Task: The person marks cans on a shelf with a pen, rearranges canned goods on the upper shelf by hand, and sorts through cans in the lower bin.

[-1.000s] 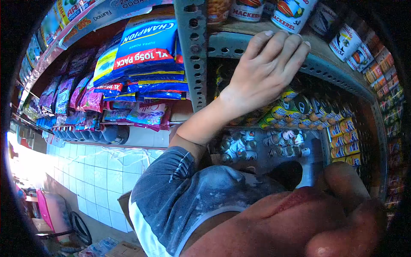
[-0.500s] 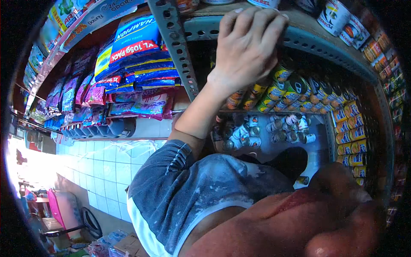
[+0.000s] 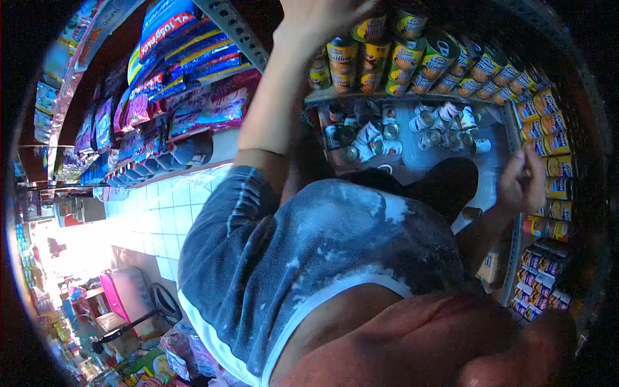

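My left hand [image 3: 322, 16] is at the top edge of the head view, and the frame cuts off most of its fingers. Just below and right of it are stacked yellow-labelled cans [image 3: 342, 64] on a shelf; whether the hand touches anything is hidden. On the right, my right hand [image 3: 523, 182] is loosely curled with its fingertips apart, and no object shows in it. It is in front of a column of yellow cans [image 3: 558, 166]; contact with them cannot be made out.
White-labelled cans [image 3: 445, 122] lie and stand on a lower surface between my hands. Detergent packs [image 3: 193, 58] fill the left shelf beside a perforated metal post [image 3: 235, 29]. Small patterned packs [image 3: 538, 277] are at lower right. A pink panel [image 3: 122, 293] stands lower left.
My left hand has left the shelf edge and shifted up and left in view. My right hand has risen beside the yellow cans. The view has tilted, showing more of the lower shelves.
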The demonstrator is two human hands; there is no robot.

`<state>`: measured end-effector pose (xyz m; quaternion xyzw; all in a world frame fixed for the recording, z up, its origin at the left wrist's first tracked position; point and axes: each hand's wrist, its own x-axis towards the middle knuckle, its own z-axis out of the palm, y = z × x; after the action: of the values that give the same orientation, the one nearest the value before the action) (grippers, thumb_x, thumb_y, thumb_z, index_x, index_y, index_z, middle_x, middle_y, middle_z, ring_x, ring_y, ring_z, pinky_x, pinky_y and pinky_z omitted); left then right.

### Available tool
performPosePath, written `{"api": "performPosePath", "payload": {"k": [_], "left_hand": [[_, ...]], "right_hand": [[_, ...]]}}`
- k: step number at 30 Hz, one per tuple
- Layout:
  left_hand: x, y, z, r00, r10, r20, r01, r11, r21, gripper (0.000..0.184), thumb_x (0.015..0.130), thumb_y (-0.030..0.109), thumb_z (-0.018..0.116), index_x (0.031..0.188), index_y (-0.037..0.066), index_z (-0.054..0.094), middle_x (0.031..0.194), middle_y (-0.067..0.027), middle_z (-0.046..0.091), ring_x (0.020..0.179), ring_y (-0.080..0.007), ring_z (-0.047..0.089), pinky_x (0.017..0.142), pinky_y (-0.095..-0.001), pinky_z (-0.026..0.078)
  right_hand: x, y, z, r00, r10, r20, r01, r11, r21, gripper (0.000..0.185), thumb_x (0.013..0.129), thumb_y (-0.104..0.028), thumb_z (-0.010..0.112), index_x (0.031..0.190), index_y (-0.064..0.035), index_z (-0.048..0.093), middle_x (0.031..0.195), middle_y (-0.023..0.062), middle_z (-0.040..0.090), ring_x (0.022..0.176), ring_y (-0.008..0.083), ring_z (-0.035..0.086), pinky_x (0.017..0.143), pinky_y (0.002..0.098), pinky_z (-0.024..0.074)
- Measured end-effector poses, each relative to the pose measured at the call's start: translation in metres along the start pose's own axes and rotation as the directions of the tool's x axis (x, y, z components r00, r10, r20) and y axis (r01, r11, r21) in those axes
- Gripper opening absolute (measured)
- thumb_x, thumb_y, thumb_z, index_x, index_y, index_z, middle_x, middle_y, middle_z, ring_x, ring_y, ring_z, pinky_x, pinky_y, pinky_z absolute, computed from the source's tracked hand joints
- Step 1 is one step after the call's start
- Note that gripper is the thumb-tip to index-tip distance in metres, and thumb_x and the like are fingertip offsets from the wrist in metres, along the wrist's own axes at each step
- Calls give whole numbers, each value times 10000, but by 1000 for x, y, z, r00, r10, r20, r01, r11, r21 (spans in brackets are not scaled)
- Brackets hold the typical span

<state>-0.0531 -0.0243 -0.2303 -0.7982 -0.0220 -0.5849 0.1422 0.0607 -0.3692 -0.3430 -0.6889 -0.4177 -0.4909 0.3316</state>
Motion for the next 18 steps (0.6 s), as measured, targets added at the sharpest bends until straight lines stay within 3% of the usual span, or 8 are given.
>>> {"api": "performPosePath", "payload": {"k": [2,3,5,6,7,8,11,18], "left_hand": [[5,1,-19,1000,30,-8,-30,999,-23,621,728,240,734,1304,109,545,1207,-112,545,1150,-327,475,1012,-470,327],[5,3,-22,999,34,-7,-34,999,-28,618,729,238,734,1302,107,546,1207,-112,545,1150,-326,475,1013,-469,328],[10,3,-40,998,68,-16,-68,996,-63,611,732,235,735,1298,104,547,1208,-113,545,1151,-324,476,1013,-466,329],[9,3,-43,997,75,-16,-75,995,-66,607,733,234,735,1296,102,547,1208,-113,545,1151,-323,476,1013,-464,330],[13,3,-53,995,101,-22,-103,991,-84,604,735,232,735,1294,101,548,1208,-114,545,1152,-322,477,1014,-463,331],[18,2,-66,991,131,-27,-133,985,-107,601,736,231,736,1291,99,549,1209,-114,545,1152,-321,477,1014,-461,332],[25,2,-95,976,216,-21,-216,962,-168,591,740,226,736,1285,94,550,1210,-115,545,1153,-318,478,1015,-457,334],[33,4,-153,908,412,-74,-408,831,-378,567,749,216,738,1270,83,555,1212,-118,546,1155,-311,480,1016,-446,340]], "right_hand": [[7,37,-49,987,-61,148,84,985,-153,152,876,-6,742,978,95,689,892,182,742,776,228,729,672,277,597],[25,45,-69,986,-158,-47,138,947,-290,198,932,-90,660,1040,76,661,910,175,730,788,242,706,661,325,587],[75,44,-108,935,-275,-222,159,887,-433,264,987,-175,579,1101,57,633,929,168,717,799,257,684,649,372,577],[110,31,-126,910,-343,-232,315,937,-151,247,1003,-231,551,1032,4,620,930,132,691,798,224,663,653,367,549],[146,13,-143,876,-401,-267,448,882,145,259,1018,-287,524,962,-48,607,932,97,666,796,191,642,656,361,521],[156,-6,-150,838,-442,-321,526,811,256,255,1016,-283,527,963,-48,608,932,97,666,797,192,643,658,361,521],[120,-40,-140,796,-451,-403,582,751,311,242,1008,-271,534,965,-46,613,933,96,668,800,194,644,664,359,522],[11,-70,-97,915,-283,-288,367,880,302,215,990,-242,552,969,-41,624,935,93,672,808,199,648,679,356,523]]}}
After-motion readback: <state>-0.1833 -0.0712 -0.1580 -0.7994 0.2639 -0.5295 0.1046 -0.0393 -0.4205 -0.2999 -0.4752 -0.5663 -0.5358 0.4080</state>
